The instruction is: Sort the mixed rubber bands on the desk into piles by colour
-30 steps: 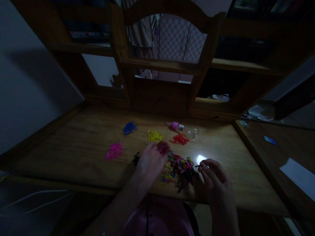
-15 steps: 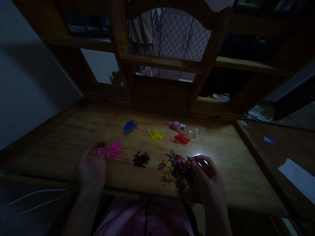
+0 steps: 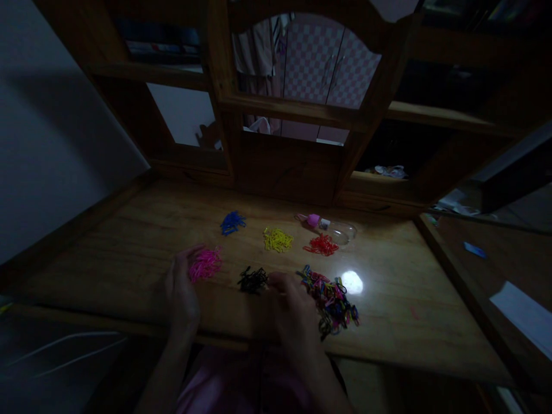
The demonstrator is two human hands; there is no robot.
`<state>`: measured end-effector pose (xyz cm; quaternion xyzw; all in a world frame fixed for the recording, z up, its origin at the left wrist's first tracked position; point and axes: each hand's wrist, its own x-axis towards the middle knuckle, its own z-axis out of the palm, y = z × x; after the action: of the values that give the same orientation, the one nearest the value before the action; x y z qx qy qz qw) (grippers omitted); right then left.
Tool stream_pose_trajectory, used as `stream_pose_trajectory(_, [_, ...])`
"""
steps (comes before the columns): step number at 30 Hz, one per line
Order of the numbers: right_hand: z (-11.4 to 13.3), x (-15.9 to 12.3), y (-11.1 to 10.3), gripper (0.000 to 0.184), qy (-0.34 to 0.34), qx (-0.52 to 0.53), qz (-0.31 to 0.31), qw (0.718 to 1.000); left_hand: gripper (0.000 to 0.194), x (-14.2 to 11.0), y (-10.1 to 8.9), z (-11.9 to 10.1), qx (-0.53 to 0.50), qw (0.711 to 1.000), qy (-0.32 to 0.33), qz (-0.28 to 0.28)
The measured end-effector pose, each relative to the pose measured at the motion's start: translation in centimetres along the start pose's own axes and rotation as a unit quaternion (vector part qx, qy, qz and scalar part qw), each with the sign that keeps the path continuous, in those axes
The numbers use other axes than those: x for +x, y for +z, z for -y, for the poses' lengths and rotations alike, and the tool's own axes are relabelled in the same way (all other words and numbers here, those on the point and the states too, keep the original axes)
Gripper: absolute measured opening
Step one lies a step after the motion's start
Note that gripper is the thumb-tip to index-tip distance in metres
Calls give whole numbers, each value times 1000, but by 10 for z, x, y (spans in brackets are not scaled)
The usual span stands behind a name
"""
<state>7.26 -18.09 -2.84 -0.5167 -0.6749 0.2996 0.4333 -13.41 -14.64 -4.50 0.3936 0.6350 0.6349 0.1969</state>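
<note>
My left hand [image 3: 181, 293] rests on its side with fingers extended, its fingertips touching the left edge of a heap of pink looped pieces [image 3: 205, 264]. Blurred by motion, my right hand [image 3: 295, 307] hovers with its fingertips beside a small pile of black looped pieces [image 3: 253, 280]; whether anything is between them cannot be made out. Partly behind that hand lies a mixed heap of coloured looped pieces [image 3: 334, 299]. Separate piles of blue pieces [image 3: 233, 222], yellow pieces [image 3: 278, 240] and red pieces [image 3: 321, 245] lie farther back.
A clear bottle with a pink cap [image 3: 314, 220] lies on its side behind the red pile. The wooden desk [image 3: 401, 276] backs onto a shelf unit [image 3: 284, 164]. White paper [image 3: 521, 310] and a blue card [image 3: 474, 249] lie on a surface at right.
My right hand has moved left from the mixed heap, where it pinched a dark piece, to the black pile. The left hand has drawn its fingers in against the pink heap.
</note>
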Motion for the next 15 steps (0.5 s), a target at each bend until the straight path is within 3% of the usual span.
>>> stream_pose_trajectory(2, [1,0,11,33,-31,-46,29,998,36,-6,1,-12,25,999,36,-25])
stream_pose_trajectory(4, [2,-1,7,35,-41,-76,27,996,31,-13,4,-26,36,996,72,-29])
stream_pose_trajectory(8, [2,-4,-41,26,15,-70,-14,997,19,-32,16,-54,45,991,122,41])
stream_pose_trajectory(10, [-6,-9,-76,20,54,-89,-52,993,16,-46,26,-65,57,982,145,110])
stream_pose_trajectory(12, [-18,-17,-110,18,69,-116,-85,987,16,-63,39,-72,68,958,170,222])
stream_pose_trajectory(15, [-40,-36,-148,16,90,-148,-75,982,17,-92,60,-73,85,883,188,422])
